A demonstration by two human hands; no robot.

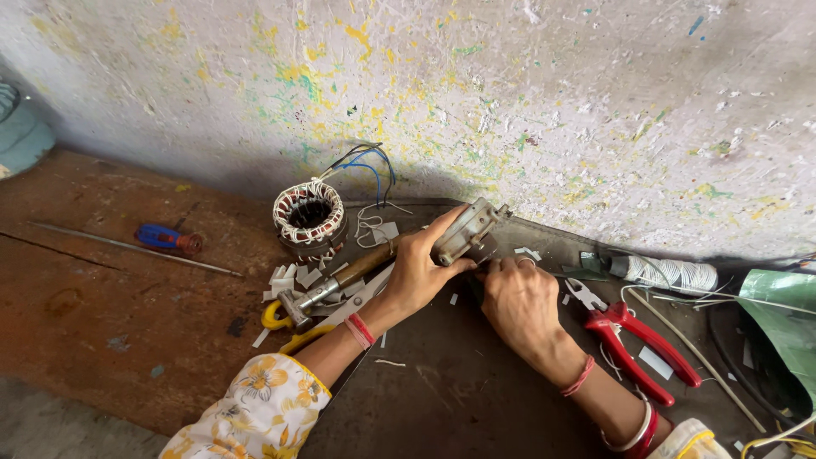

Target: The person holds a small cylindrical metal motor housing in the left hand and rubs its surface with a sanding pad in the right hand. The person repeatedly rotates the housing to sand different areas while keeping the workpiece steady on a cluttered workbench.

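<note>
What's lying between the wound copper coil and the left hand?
In the head view, a hammer lies between the wound coil and the left hand, among scattered white paper strips; its wooden handle runs toward the hand.

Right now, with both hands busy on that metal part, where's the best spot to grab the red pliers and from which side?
Grip the red pliers by the two red handles, coming from the lower right. The handles splay open toward that side and lie free on the dark mat, while the metal nose points up-left, close beside the right hand.
</note>
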